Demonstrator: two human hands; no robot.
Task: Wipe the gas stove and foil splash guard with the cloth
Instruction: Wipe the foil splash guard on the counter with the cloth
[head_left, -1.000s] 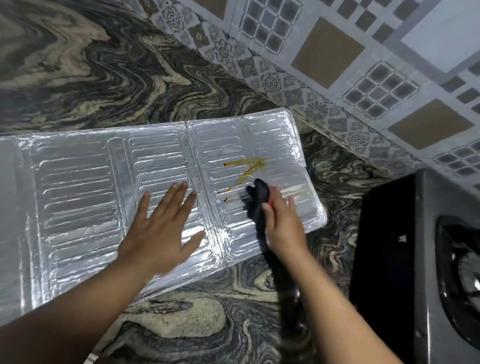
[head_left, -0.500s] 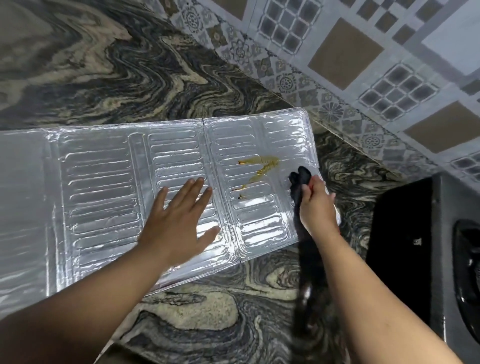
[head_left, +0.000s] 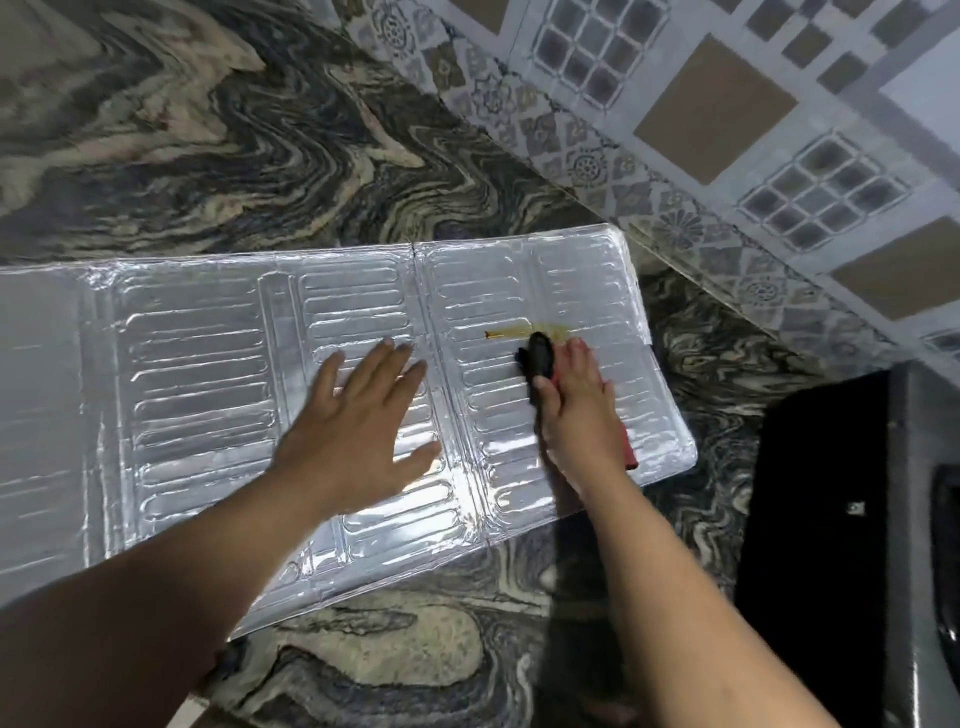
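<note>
Cloth (head_left: 539, 354) in right hand (head_left: 574, 400) rubs foil splash guard (head_left: 197, 364).

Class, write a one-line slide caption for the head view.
Left hand flat on the foil splash guard while the right hand rubs a dark cloth at a brown stain.

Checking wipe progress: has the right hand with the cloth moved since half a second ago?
Yes. The right hand with the cloth has slid from the splash guard's right edge back inward, onto the brown stain.
</note>
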